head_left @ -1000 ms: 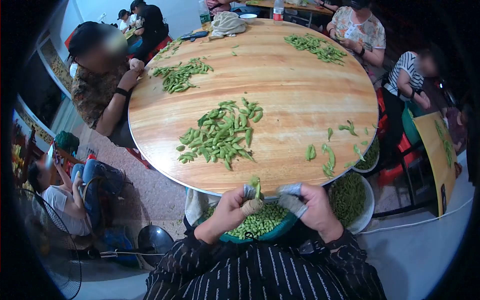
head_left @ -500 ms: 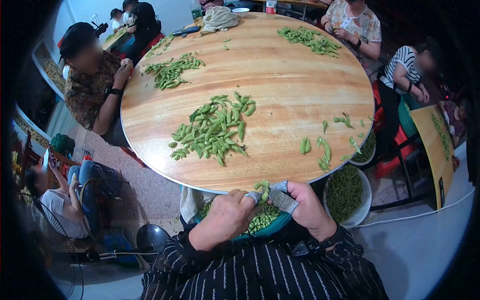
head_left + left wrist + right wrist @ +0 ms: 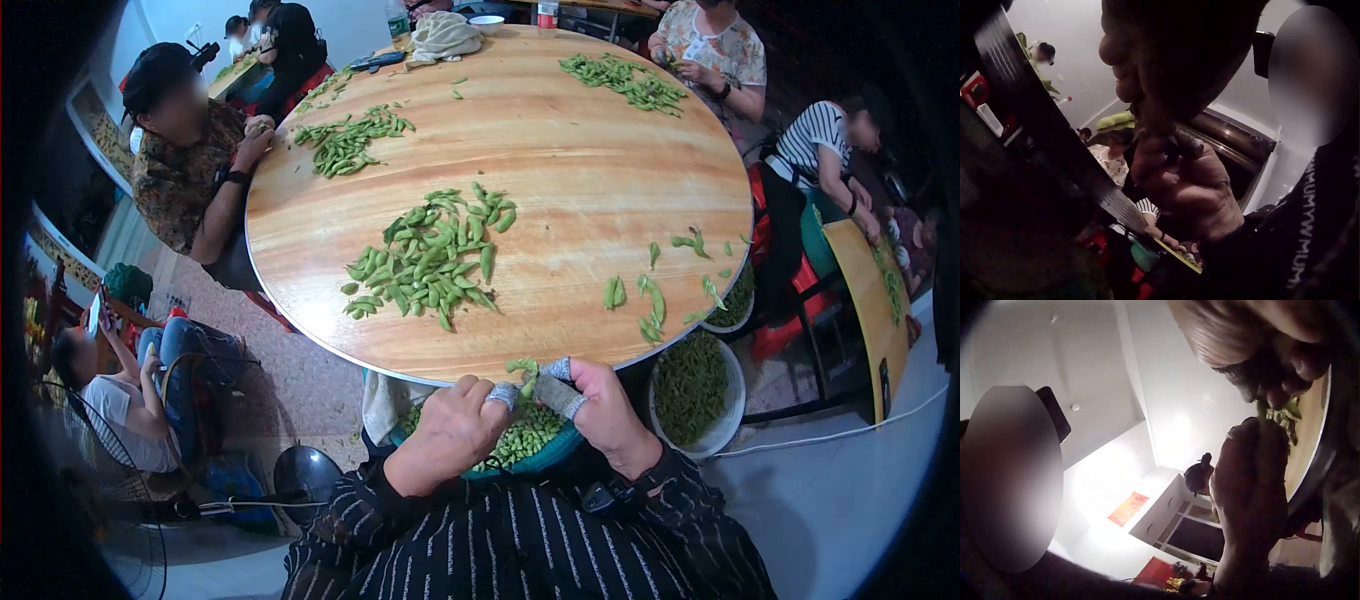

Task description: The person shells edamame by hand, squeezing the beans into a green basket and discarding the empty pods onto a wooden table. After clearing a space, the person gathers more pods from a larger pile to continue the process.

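Observation:
At the near table edge, my left hand [image 3: 452,432] and right hand [image 3: 607,412] meet around one green soybean pod [image 3: 524,374]. Both hands pinch it between fingers and thumb, and grey wrappings [image 3: 560,396] cover some of the fingertips. The left wrist view shows part of the pod [image 3: 1116,120] sticking out past the fingers. Below the hands, a teal-rimmed basin [image 3: 548,462] holds shelled green beans [image 3: 530,438], partly hidden by the hands. A pile of whole pods [image 3: 430,262] lies on the round wooden table [image 3: 580,260] in front of me.
Loose pods [image 3: 652,305] are scattered on the table's right side. A white basin [image 3: 738,400] full of green pods or hulls stands on the floor at right. More pod piles [image 3: 625,84] lie farther off, near other seated people. A cloth [image 3: 445,38] lies at the far edge.
The right hand, apart from the pod a second ago, has come to the left hand and pinches the pod too. At right, the person in stripes now leans toward the small table.

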Demonstrator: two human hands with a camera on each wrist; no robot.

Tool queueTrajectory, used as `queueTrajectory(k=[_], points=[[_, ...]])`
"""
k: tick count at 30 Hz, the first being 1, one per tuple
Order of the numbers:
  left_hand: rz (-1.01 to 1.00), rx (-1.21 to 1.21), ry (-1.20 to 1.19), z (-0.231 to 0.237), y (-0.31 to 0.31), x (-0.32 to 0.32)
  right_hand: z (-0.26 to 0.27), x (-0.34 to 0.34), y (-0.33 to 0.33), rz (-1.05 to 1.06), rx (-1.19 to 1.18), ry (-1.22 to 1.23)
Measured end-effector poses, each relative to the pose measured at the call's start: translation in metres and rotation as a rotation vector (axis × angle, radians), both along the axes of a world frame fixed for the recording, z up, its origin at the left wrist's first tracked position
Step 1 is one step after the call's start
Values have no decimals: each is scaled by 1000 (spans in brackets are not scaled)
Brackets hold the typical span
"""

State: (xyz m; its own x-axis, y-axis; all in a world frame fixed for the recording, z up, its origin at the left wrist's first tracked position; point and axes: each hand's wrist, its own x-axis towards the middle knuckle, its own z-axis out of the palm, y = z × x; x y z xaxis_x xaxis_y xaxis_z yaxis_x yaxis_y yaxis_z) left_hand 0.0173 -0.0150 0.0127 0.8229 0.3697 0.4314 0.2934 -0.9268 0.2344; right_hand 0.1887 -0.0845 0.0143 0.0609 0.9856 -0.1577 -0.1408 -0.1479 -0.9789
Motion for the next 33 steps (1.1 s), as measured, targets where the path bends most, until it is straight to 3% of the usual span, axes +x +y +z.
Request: queueTrajectory(k=[5, 8, 11, 12, 15, 18, 21, 24, 27, 28, 31, 32, 33], points=[[5, -104, -55, -1, 1, -1, -3, 2, 1, 68, -58, 183], [-79, -490, -228, -17, 6, -6, -4, -4, 1, 51, 0, 324], [-74, -1073, -399, -27, 2, -5, -20, -13, 3, 20, 86, 486], [-90, -1374, -504, -24, -2, -3, -26, -14, 4, 7, 95, 532], [-169, -1884, -670, -31, -1, -6, -37, -19, 8, -8, 137, 602], [-91, -2097, -759, -25, -2, -3, -42, -18, 10, 16, 170, 642], [-251, -2222, -726, -28, 0, -2, -41, -14, 11, 64, 162, 682], [-75, -1860, -545, -25, 0, -3, -30, -4, 10, 105, 94, 613], [52, -890, -347, -12, -4, 0, -17, -1, 9, 126, 27, 381], [119, -804, -244, -9, -6, -1, -15, -1, 9, 131, 11, 284], [53, -1077, -342, -17, -5, -2, -15, -1, 8, 164, 73, 251], [-18, -1425, -450, -21, -5, -3, -18, -2, 9, 173, 110, 307], [-60, -1602, -503, -20, -5, -3, -25, -2, 8, 182, 146, 363]])
